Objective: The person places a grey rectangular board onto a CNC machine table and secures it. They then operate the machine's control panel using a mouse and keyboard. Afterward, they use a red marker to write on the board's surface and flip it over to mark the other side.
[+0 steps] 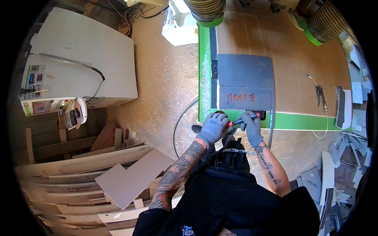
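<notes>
Gripping a red marker [241, 122] between both gloved hands, I am holding it just over the green edge of the bench [299, 121]. My left hand [214, 128] is closing its fingers on one end, my right hand [251, 125] wrapping the other, just below the grey panel [245, 80].

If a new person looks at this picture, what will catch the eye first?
First, the grey panel with red writing, lying on the green-edged table at centre. Just below it, the gloved left hand and right hand hold a red marker together. At lower left, cut boards are stacked.
</notes>
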`<move>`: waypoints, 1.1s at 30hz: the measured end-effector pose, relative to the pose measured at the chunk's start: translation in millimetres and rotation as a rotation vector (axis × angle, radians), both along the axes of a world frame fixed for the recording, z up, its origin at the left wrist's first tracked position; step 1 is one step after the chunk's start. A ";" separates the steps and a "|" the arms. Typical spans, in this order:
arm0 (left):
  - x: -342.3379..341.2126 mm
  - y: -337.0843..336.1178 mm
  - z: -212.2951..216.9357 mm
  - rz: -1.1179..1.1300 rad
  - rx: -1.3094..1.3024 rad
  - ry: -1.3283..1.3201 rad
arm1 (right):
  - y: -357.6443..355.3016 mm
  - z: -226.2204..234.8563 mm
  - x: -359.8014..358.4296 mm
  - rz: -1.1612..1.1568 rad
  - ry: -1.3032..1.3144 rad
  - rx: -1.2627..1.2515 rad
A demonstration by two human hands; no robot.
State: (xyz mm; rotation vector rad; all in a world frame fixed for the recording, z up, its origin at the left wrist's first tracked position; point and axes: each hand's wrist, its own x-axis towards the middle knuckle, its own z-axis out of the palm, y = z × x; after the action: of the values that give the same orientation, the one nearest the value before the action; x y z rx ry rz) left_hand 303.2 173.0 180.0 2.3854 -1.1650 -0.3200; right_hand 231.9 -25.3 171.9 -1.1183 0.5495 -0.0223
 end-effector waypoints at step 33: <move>51.9 -41.2 -60.7 0.929 -0.591 0.854 | -118.6 -43.4 4.9 -0.138 -0.033 -1.057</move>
State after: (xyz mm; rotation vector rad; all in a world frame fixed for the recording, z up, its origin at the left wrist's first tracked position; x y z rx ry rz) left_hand 355.1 131.8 119.2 1.6901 0.2419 -0.4949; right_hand 236.8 -143.9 128.5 -2.0951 0.5919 -0.4977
